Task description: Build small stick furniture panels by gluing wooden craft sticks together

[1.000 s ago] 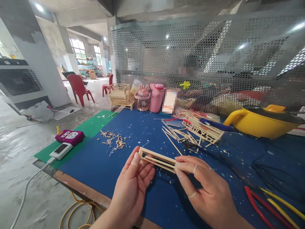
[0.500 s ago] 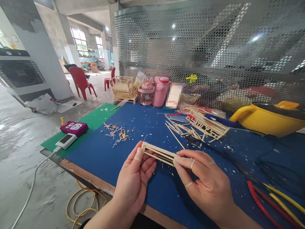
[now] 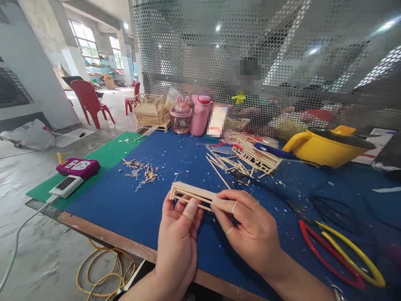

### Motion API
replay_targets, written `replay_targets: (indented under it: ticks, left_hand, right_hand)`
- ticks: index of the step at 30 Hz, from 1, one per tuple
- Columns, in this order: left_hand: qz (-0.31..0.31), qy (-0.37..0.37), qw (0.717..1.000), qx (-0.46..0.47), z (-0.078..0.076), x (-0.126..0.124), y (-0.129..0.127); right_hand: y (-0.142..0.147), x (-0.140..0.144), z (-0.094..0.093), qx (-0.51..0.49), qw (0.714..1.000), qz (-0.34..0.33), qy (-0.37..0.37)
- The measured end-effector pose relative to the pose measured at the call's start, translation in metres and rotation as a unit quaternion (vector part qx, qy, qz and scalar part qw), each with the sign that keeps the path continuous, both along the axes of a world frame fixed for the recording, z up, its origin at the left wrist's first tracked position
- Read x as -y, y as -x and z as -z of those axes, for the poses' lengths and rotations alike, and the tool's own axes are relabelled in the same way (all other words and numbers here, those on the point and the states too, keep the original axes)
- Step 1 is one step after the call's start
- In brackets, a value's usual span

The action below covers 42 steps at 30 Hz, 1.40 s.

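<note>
A blue-matted bench (image 3: 131,205) stands before a perforated screen (image 3: 219,50), strewn with sticks (image 3: 228,163) and chips (image 3: 140,171). Both hands, left (image 3: 178,246) and right (image 3: 250,230), pinch a stick frame (image 3: 191,194) just above the bench, palms facing inward.

Place: a craft workshop in a bare concrete hall.
Signs: blue work mat (image 3: 134,205) strewn with wood sticks (image 3: 225,163), offcuts (image 3: 140,172), perforated metal screen (image 3: 250,50).
</note>
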<state>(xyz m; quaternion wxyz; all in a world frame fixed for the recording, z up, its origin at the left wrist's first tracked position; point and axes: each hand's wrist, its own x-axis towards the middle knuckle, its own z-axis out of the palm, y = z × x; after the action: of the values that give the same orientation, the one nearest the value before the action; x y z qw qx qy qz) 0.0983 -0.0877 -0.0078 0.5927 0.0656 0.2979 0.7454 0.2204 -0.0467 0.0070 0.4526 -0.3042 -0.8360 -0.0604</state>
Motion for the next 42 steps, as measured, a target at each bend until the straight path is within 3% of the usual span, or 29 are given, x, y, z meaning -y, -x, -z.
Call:
replay_targets:
  ticks: [3, 6, 12, 15, 19, 26, 42]
  left_hand:
    - [-0.042, -0.003, 0.999, 0.007, 0.001, 0.004, -0.003]
    - [-0.046, 0.021, 0.999, 0.013, 0.003, 0.009, -0.004]
    - [0.091, 0.026, 0.995, 0.033, 0.000, 0.002, -0.003]
    - [0.119, 0.027, 0.992, 0.025, -0.003, -0.005, -0.002]
    - [0.099, 0.022, 0.995, -0.005, -0.003, -0.009, -0.004]
    - [0.062, -0.002, 0.996, -0.063, 0.000, -0.013, -0.009]
    - [0.046, -0.006, 0.997, -0.061, 0.000, -0.016, -0.014]
  right_hand:
    - [0.000, 0.000, 0.000, -0.010, 1.000, -0.008, 0.003]
    - [0.000, -0.001, 0.002, -0.018, 1.000, -0.011, 0.006]
    - [0.000, -0.001, 0.003, -0.017, 1.000, -0.002, 0.007]
    - [0.001, -0.001, 0.002, -0.022, 1.000, 0.003, 0.008]
    - [-0.003, 0.000, 0.002, -0.025, 0.999, -0.020, 0.034]
    - [-0.021, -0.001, 0.004, -0.045, 0.987, -0.018, 0.151]
    - [-0.015, 0.000, 0.009, -0.072, 0.985, -0.009, 0.154]
